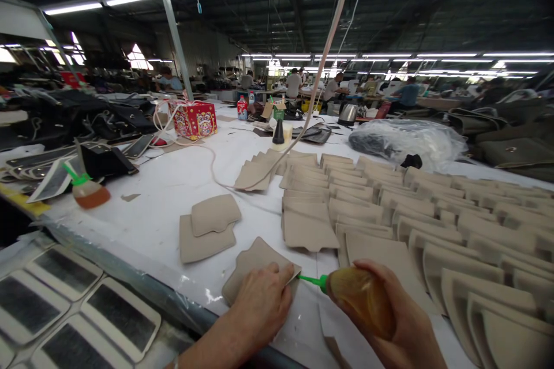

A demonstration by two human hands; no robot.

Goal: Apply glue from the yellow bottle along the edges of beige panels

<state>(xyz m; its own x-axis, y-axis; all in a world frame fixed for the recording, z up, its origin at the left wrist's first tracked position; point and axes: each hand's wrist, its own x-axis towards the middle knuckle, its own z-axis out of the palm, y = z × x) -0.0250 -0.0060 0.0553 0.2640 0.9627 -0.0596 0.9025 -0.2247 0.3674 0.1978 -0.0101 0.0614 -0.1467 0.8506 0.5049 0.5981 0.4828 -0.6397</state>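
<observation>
— Both hands busy?
— Yes. The left hand (pixel 259 300) is pressing flat on a beige leather piece (pixel 255 262) at the tabletop (pixel 164 196) edge; the right hand (pixel 389 317) is gripping an amber glue bottle (pixel 359 300), its green nozzle (pixel 312 281) touching that piece's edge.
— Around them?
— Rows of cut pieces (pixel 433 225) are lying to the right.

Two glue bottles (pixel 361 298) (one held, one lying at the far left (pixel 86 189)), two hands (pixel 259 305), three loose beige pieces (pixel 214 214) left of dozens fanned in rows (pixel 433 225).
</observation>
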